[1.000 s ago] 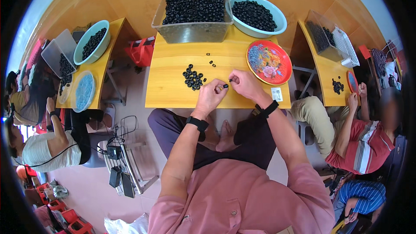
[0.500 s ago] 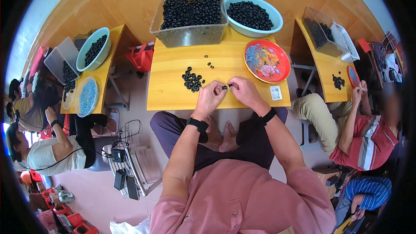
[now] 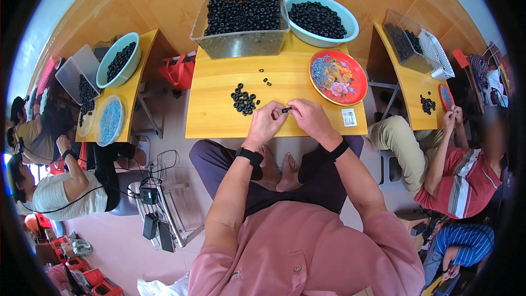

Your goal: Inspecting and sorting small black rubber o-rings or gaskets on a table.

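Closer now, the right hand (image 3: 312,120) has come in to the left since half a second ago, and the little gap between the two sets of fingertips has gone! And look where they meet: a small black piece (image 3: 285,110), just above the table's near edge, well in front of the person's lap. Left hand (image 3: 266,125) has it in a narrow pinch, thumb and fingers drawn in tight; the right pinches just as narrowly at the other end. Finer detail there is too small to tell.

Just to the left of the hands sits a loose cluster of black rings (image 3: 244,100), with a few stray black rings (image 3: 267,81) lying apart, farther up the yellow table (image 3: 219,74). Over on the right, a red flowered tray (image 3: 357,89) carries small bluish pieces (image 3: 319,71), a white label (image 3: 349,117) lying near it. And up at the far edge, side by side, a clear bin (image 3: 241,48) and a pale blue basin (image 3: 351,21), both heaped with black rings!
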The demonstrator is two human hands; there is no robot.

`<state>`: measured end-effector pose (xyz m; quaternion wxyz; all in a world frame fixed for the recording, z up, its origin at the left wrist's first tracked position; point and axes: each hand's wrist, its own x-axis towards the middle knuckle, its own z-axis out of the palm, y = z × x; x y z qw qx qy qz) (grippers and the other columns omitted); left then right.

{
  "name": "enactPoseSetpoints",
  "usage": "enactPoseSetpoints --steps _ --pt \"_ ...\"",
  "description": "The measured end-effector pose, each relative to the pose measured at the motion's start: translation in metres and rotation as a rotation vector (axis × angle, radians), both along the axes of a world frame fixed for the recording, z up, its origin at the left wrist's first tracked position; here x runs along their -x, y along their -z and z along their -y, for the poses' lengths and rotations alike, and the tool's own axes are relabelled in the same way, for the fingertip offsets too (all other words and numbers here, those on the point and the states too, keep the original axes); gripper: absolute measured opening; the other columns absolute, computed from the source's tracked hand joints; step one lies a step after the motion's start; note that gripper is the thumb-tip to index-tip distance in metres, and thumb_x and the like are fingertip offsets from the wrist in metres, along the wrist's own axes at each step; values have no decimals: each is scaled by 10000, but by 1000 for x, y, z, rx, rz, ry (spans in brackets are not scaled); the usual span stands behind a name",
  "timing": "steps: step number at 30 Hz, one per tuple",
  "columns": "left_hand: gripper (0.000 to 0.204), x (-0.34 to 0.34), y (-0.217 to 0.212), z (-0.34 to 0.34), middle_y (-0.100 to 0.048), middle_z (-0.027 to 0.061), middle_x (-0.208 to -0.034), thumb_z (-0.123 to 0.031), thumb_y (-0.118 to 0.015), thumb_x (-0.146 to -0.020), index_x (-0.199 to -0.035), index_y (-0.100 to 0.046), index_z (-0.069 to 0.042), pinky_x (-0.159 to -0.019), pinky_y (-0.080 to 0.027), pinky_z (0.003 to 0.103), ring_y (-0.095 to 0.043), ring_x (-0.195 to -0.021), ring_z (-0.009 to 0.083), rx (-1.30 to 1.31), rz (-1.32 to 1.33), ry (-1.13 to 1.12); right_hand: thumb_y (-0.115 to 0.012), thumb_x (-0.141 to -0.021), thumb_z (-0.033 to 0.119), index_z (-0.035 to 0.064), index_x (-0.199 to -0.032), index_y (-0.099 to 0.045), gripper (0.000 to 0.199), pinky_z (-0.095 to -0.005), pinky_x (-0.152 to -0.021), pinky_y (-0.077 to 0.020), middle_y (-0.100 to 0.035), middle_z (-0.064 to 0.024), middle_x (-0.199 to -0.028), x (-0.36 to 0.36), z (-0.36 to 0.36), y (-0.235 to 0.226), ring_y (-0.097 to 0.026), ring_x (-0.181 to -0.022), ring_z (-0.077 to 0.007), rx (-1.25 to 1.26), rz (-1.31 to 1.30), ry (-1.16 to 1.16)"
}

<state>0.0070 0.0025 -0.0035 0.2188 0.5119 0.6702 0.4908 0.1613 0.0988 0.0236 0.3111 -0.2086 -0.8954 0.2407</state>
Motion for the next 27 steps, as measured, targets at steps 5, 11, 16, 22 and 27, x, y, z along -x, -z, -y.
enactPoseSetpoints --steps 5,11,16,22,27 --pt "202 3 0 -1 -694 116 -772 -107 -749 -844 -998 -694 12 -636 -542 314 -652 -638 187 14 1 4 -672 -883 79 33 -922 -663 60 -452 -678 -557 -693 -168 -858 3 -2 3 -687 -779 -366 -41 42 7" --pt "216 2 -3 1 -692 137 -782 -107 -752 -854 -1022 -694 15 -657 -546 334 -661 -658 221 22 0 36 -676 -877 48 14 -953 -708 89 -408 -687 -563 -710 -166 -883 2 -1 -3 -695 -791 -359 -4 8 -17" --pt "233 1 -6 3 -699 162 -807 -131 -750 -875 -1043 -687 17 -675 -548 349 -679 -688 256 37 18 50 -646 -894 88 31 -938 -721 104 -463 -703 -555 -708 -176 -863 0 -2 -3 -687 -793 -377 35 63 -1" --pt "247 1 2 4 -707 179 -827 -147 -716 -919 -1098 -666 16 -707 -551 369 -695 -737 305 2 39 53 -632 -895 101 36 -913 -724 114 -475 -701 -552 -705 -178 -821 7 -4 -7 -687 -768 -380 -3 83 11" --pt "231 7 0 0 -717 160 -834 -140 -710 -927 -1089 -659 17 -701 -546 333 -704 -747 244 24 90 71 -624 -890 97 23 -897 -712 114 -485 -693 -550 -703 -192 -817 14 -11 -10 -687 -765 -384 26 128 -19"
